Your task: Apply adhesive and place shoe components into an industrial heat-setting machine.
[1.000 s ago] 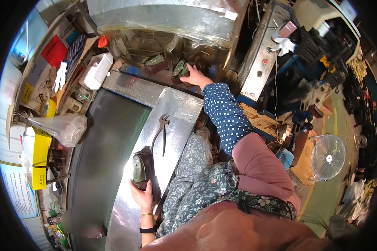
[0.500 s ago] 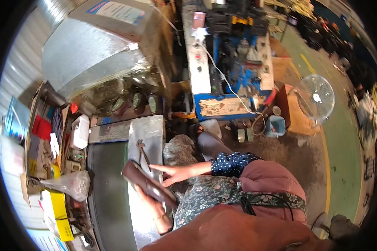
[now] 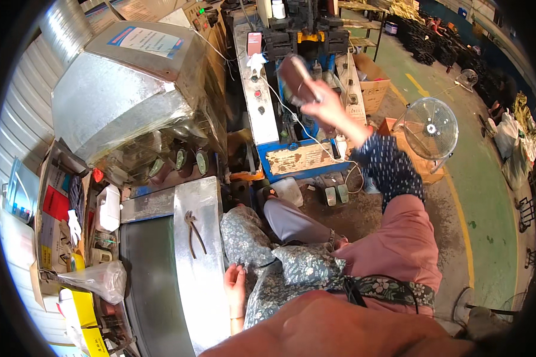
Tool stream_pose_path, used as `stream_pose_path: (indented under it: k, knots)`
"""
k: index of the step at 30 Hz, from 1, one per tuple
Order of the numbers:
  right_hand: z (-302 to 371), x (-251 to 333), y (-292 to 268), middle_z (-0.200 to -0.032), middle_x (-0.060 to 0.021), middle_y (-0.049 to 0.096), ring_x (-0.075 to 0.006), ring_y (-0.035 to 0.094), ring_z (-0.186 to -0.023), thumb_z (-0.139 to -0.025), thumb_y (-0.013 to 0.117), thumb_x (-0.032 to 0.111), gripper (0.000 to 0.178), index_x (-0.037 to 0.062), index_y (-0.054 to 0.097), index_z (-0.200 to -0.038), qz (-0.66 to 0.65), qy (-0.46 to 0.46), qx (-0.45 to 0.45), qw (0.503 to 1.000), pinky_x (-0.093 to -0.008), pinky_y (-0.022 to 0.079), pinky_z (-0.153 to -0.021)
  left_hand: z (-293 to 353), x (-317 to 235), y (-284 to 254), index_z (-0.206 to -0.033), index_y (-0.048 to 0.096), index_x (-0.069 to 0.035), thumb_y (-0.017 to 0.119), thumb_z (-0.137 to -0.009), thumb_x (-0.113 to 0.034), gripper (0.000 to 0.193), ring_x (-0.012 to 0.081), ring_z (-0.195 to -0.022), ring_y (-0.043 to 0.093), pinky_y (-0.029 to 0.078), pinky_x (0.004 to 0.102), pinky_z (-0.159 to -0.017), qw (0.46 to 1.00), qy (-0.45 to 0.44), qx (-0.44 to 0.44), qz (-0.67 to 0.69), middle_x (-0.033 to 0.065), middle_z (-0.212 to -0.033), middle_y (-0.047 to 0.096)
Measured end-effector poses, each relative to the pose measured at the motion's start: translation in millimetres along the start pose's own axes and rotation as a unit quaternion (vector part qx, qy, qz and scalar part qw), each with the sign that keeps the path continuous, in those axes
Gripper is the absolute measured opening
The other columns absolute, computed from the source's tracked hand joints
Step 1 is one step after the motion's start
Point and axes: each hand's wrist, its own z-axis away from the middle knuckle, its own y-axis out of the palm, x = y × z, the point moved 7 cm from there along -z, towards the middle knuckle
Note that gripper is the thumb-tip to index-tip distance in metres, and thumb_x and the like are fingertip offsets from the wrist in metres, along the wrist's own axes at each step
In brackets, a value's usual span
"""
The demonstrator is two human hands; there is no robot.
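Observation:
My right hand (image 3: pixel 327 110) reaches far forward, closed around a brown leather shoe (image 3: pixel 298 80) that is blurred by motion. The shoe is held over the blue-framed machine (image 3: pixel 292 157), in front of its dark upper parts. My left hand (image 3: pixel 236 284) rests low beside my lap, by the right edge of a bare metal plate (image 3: pixel 199 297). Its fingers are loosely curled and apart from the palm, with nothing visible in them. On the plate lies a pair of pincers (image 3: pixel 193 233), handles toward me.
A dark conveyor belt (image 3: pixel 152 268) runs left of the plate, under a metal hood (image 3: pixel 113 89). Several green-topped shoe lasts (image 3: pixel 180 159) stand beneath it. A crowded shelf (image 3: pixel 56 208) is at far left. A standing fan (image 3: pixel 430 128) and a cardboard box (image 3: pixel 372 89) are at right.
The shoe was in both hands over the metal plate; now only my right hand has it, carried forward and right to the machine. My left hand has let go and lies lower.

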Motion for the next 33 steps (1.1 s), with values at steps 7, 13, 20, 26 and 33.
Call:
stream_pose_path:
  k: [7,13,20,26,33]
  knots:
    - [-77,-77,-59,-0.147,-0.026,0.037,-0.0405,0.045,-0.129,-0.063,0.073,0.032,0.075,0.0327,0.054,-0.135,0.183,0.125,-0.039,0.974,-0.0443,0.035,-0.108,0,6,-4,-0.121,0.056,0.002,0.062,-0.094,-0.009,0.03,0.0097,-0.087,0.06,0.049,0.0233,-0.082,0.997,-0.012,-0.07,0.022,0.0072,-0.104,0.066]
    - [-98,-81,-43,-0.147,-0.0208,0.038,-0.0421,0.049,-0.123,-0.064,0.072,0.037,0.079,0.0362,0.048,-0.14,0.291,0.134,0.083,0.944,-0.044,0.042,-0.103,-13,20,10,-0.115,0.059,0.002,0.062,-0.094,-0.008,0.024,0.0117,-0.095,0.061,0.048,0.0234,-0.087,0.998,0.033,-0.062,-0.002,0.0067,-0.104,0.066]
    - [-79,-70,-24,-0.156,-0.0145,0.023,-0.0398,0.046,-0.121,-0.076,0.065,0.046,0.078,0.0411,0.032,-0.147,0.397,0.159,0.086,0.9,-0.044,0.046,-0.096,-18,15,22,-0.113,0.061,0.003,0.062,-0.094,-0.008,0.022,0.0114,-0.094,0.061,0.048,0.0243,-0.087,0.997,0.038,-0.051,-0.045,0.0066,-0.103,0.066]
    - [-84,-77,-23,-0.148,-0.0131,0.032,-0.0414,0.046,-0.118,-0.073,0.065,0.044,0.077,0.039,0.037,-0.145,0.377,0.152,0.062,0.912,-0.0468,0.046,-0.095,-17,11,26,-0.112,0.061,0.003,0.062,-0.093,-0.007,0.021,0.0103,-0.092,0.06,0.048,0.024,-0.085,0.996,0.052,-0.051,-0.045,0.0059,-0.102,0.066]
    - [-125,-90,-22,-0.152,-0.0111,0.031,-0.0415,0.046,-0.12,-0.072,0.064,0.043,0.076,0.0419,0.038,-0.143,0.34,0.184,0.057,0.921,-0.0464,0.045,-0.098,-34,35,5,-0.097,0.062,-0.001,0.062,-0.091,-0.005,0.008,0.0055,-0.072,0.055,0.047,0.0215,-0.068,0.981,0.05,-0.101,-0.155,-0.001,-0.08,0.062]
